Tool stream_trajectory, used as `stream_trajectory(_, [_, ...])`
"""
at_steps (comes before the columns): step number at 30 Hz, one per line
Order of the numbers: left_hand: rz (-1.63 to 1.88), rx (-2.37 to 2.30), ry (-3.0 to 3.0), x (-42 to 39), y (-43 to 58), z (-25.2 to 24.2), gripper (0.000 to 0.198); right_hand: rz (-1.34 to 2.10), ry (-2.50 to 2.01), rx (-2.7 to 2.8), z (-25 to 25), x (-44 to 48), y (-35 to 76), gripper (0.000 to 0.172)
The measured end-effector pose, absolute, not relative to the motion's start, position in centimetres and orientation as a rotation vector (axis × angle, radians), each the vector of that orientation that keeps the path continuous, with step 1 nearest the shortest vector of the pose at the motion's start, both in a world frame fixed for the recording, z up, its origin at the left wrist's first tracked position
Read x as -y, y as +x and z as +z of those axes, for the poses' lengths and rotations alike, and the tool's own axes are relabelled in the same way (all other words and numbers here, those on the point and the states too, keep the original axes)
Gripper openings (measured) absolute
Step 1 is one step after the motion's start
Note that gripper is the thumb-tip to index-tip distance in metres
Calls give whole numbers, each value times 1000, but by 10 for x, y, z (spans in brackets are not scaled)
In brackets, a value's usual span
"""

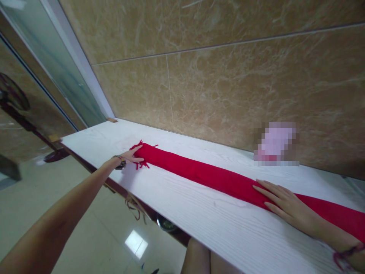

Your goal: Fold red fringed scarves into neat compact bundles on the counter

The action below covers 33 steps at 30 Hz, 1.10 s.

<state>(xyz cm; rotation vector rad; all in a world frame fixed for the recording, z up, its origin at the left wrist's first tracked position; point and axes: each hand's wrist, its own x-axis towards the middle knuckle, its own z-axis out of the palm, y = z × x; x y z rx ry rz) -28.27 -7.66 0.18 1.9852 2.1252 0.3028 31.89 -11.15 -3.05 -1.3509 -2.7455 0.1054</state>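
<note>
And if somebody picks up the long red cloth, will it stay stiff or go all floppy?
The red cloth would probably flop, since its fringe looks loose. It's likely light, as it looks fairly thin. Lying flat on the white table, it probably wouldn't roll.

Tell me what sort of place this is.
Probably an indoor workroom or shop: marble-patterned wall tiles, a pedestal fan and a long white table bearing a fringed red scarf.
</note>
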Motion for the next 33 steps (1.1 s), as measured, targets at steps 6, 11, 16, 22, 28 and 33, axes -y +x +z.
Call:
stream_trajectory(6, [255,-2388,2028,74,-265,9,58,100,-1350,2732,-30,110,319,60])
stream_trajectory(11, [-34,-2296,2416,62,-275,42,44,42,-1313,2698,-33,109,320,58])
stream_trajectory(16, [-129,-2452,2613,67,-293,50,34,12,-1293,2675,-34,109,320,56])
stream_trajectory(22, [-112,-2423,2368,83,-327,7,46,-30,-1276,2676,-36,109,321,55])
stream_trajectory(28, [206,-2327,2437,64,-317,13,54,-56,-1267,2651,-42,106,325,53])
stream_trajectory(33, [-156,-2186,2248,57,-280,8,45,-35,-1256,2650,-42,106,324,52])
